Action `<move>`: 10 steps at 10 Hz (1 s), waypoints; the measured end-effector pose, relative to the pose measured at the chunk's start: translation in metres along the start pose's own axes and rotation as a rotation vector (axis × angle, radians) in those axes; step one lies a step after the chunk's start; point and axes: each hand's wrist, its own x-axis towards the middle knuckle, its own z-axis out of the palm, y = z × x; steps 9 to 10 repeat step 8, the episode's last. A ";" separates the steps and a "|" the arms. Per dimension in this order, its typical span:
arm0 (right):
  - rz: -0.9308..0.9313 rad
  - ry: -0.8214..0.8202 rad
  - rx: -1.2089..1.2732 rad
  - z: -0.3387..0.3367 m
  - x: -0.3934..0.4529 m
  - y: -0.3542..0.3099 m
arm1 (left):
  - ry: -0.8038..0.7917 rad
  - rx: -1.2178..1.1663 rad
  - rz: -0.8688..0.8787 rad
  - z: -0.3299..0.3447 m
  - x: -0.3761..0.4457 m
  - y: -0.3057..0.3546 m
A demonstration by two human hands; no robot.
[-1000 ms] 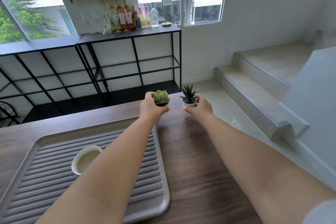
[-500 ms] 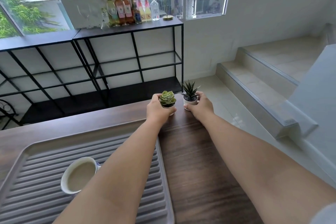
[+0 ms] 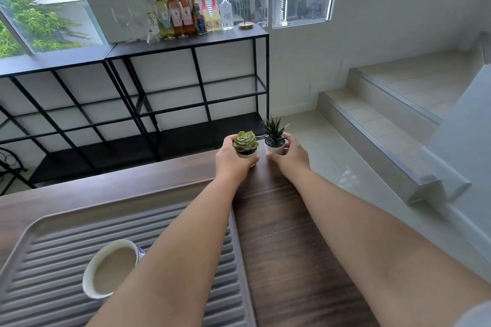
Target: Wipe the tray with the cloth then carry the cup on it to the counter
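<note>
A grey ribbed tray (image 3: 53, 223) lies on the dark wooden table (image 3: 287, 252) at the lower left. On the tray stands a white cup (image 3: 111, 268) with pale liquid in it, partly hidden by my left forearm. At the table's far edge my left hand (image 3: 229, 160) is closed around a small white pot with a round green succulent (image 3: 245, 142). Right beside it my right hand (image 3: 293, 156) grips a white pot with a spiky dark succulent (image 3: 275, 131). Both pots rest on or just above the table top. No cloth is in view.
Beyond the table stands a black metal shelf unit (image 3: 186, 79) with several bottles (image 3: 183, 12), wine glasses and a small lamp (image 3: 245, 2) on top. Tiled steps (image 3: 385, 119) rise at the right. The tiled floor lies below the table's far and right edges.
Both hands have carried the two small pots closer together and down to the table's far edge. The camera has tilted, so the cup and tray sit lower and larger in view.
</note>
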 end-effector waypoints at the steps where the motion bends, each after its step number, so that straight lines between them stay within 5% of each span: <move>1: -0.006 0.004 -0.006 0.000 0.002 0.001 | -0.003 0.001 0.016 0.002 0.002 0.000; 5: -0.008 0.022 0.042 -0.009 -0.017 0.007 | -0.009 -0.033 -0.022 -0.006 -0.014 0.001; 8: 0.017 0.069 0.036 -0.019 -0.093 0.013 | -0.049 0.023 0.084 -0.032 -0.127 -0.009; 10: 0.017 0.069 0.036 -0.019 -0.093 0.013 | -0.049 0.023 0.084 -0.032 -0.127 -0.009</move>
